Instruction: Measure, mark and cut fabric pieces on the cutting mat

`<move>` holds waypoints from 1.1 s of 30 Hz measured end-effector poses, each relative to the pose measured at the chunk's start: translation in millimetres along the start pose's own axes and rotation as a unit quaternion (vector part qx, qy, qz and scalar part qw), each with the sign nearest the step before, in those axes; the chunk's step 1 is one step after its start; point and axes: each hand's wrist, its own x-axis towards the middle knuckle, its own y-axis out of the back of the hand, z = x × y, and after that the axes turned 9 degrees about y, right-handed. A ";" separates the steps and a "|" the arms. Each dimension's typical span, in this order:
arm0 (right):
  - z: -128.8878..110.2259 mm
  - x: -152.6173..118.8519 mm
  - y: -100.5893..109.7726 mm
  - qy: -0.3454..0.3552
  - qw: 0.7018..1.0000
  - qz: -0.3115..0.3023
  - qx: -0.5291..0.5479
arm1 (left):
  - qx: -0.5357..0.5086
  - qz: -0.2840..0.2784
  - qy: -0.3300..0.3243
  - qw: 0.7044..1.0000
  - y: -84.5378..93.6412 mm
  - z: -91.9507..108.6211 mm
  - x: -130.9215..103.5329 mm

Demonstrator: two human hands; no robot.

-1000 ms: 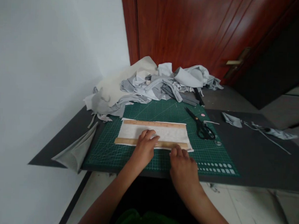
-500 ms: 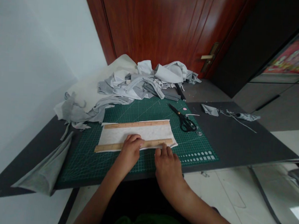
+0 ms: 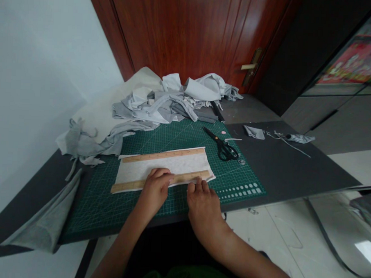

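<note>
A white fabric piece lies flat on the green cutting mat. One tan, wood-like strip with small marks runs along its far edge. A second tan strip lies along the near edge. My left hand rests over the middle of the near strip, fingers bent together and pressing at the cloth's edge. To its right, my right hand has its fingers curled at the near edge, close to the right corner. My fingers partly cover that edge.
Black-handled scissors lie right of the fabric. A heap of grey and white cloth scraps is at the back. A grey cloth hangs over the front left table edge. Small scraps and cords lie on the right.
The whole view has shifted, so the table and its things appear slightly further left. Both hands stay at the fabric's near edge, with hardly any movement against it.
</note>
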 end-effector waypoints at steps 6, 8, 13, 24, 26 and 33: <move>-3.7 1.0 -10.2 -0.003 1.000 0.024 -0.005 | 0.005 0.009 -0.005 1.000 -1.6 -1.0 0.2; -5.0 0.3 -10.4 -0.006 1.000 0.026 -0.006 | 0.006 0.011 -0.007 1.000 -2.0 -1.5 0.6; 15.5 1.0 3.8 -0.001 0.998 0.029 0.051 | 0.009 0.002 -0.007 1.000 -0.2 -0.9 1.5; 123.8 38.8 -16.5 -0.041 0.917 0.099 0.384 | 0.017 -0.005 -0.010 1.000 1.9 2.3 2.4; 126.4 40.5 -19.6 -0.048 0.907 0.089 0.409 | 0.018 -0.007 -0.012 1.000 2.0 3.2 2.4; 121.1 34.6 -8.6 -0.069 0.946 0.107 0.297 | 0.031 -0.004 -0.013 0.999 0.9 4.1 2.1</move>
